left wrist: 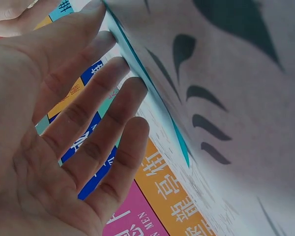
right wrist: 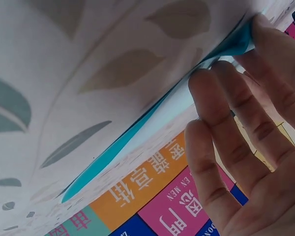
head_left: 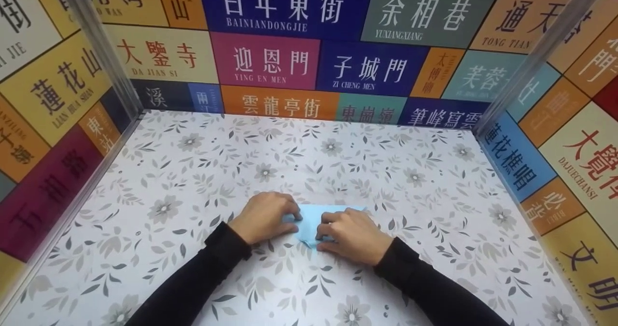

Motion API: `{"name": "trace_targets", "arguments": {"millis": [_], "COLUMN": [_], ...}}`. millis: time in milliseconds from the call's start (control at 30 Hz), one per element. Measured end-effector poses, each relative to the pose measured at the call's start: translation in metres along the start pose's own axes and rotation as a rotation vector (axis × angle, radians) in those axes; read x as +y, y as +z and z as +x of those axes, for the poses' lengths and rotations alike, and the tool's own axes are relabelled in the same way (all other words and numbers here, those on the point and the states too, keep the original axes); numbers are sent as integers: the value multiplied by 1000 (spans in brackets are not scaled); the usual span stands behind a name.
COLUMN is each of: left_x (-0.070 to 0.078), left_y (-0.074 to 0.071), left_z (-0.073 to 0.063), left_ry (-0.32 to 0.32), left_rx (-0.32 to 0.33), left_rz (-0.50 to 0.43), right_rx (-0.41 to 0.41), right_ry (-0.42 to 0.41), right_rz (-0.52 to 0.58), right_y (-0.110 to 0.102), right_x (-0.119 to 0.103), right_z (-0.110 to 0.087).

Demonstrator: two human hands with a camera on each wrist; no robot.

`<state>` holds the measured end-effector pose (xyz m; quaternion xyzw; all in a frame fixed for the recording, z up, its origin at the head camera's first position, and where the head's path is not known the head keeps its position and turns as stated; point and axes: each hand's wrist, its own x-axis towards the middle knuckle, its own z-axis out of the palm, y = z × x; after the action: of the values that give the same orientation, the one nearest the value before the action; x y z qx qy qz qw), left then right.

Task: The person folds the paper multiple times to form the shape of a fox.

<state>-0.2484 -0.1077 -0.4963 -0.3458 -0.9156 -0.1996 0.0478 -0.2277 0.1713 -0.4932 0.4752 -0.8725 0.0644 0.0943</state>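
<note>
A light blue sheet of paper point(head_left: 311, 219) lies on the flowered tabletop between the two hands. Its near edge is uneven, and in the right wrist view a small teal flap point(right wrist: 241, 43) lifts there by the thumb. My left hand point(head_left: 269, 217) rests at the sheet's left side; in the left wrist view its fingers point(left wrist: 120, 115) are spread, tips along the paper's edge. On the right part of the sheet, my right hand point(head_left: 355, 234) presses with slightly bent fingers point(right wrist: 204, 91), thumb beside the raised flap. Part of the paper is hidden under the right hand.
The white tabletop point(head_left: 260, 147) has grey flowers and leaves. Upright panels with coloured sign blocks stand around it: a back panel point(head_left: 268, 63), a left panel point(head_left: 58, 94) and a right panel point(head_left: 574, 142). Clear strips run up the corners.
</note>
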Motion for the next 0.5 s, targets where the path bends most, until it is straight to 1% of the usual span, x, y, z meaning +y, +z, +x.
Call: {"name": "trace_targets", "arguments": {"millis": [200,267,500], "left_x": [0,0,0], "left_y": [1,1,1], "left_z": [1,1,0], "left_ry": [15,16,4], "left_rx": [21,21,9], "left_rz": [1,4,5], "right_rx": [46,50,22], "right_ry": [-21,-14,42], "right_rz": [-29,-22,90], "right_y": [5,4,-3], "right_x": [-1,-1,-3], "right_z": [0,0,0]}}
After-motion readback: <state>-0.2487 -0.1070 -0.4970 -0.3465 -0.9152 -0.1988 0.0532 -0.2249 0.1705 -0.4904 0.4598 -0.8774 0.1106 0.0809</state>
